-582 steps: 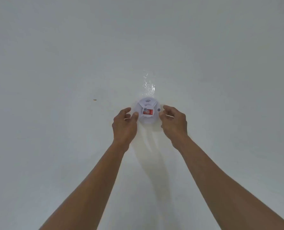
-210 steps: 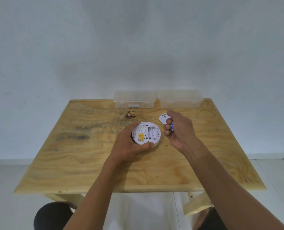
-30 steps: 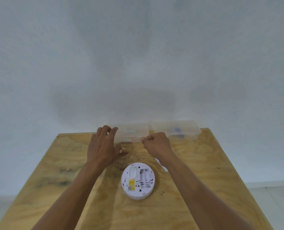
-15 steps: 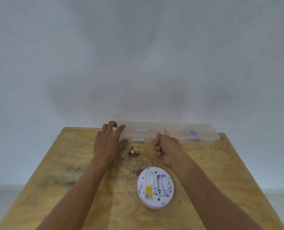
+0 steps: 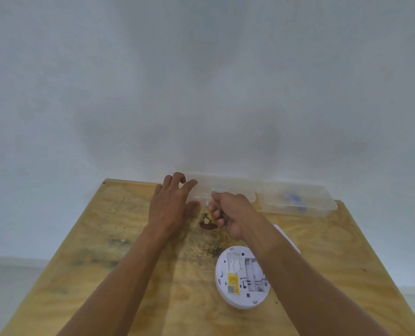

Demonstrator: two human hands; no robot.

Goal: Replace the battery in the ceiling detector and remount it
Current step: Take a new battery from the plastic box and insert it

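**Op:** Status pls?

**Me:** Detector (image 5: pixel 242 277) is off the ceiling, lying back-up on the wood table (image 5: pixel 85 275), near me, partly under my right forearm. Battery bay looks open and empty, so I'd call removal done. A white piece (image 5: pixel 287 238) sits just beyond it, prob the cover.

**Op:** Hands?

**Me:** Both up at the left clear box (image 5: pixel 226 190) by the wall. Left hand (image 5: pixel 170 207) spread wide, fingertips on the box's left end, holding nothing. Right hand (image 5: pixel 228 212) curled into a loose fist at its front edge; can't tell if anything's inside.

**Op:** Left to do?

**Me:** I reckon: open box, get fresh cells, load, close cover, remount. Right box (image 5: pixel 296 200) has smth blue, too blurred to ID.
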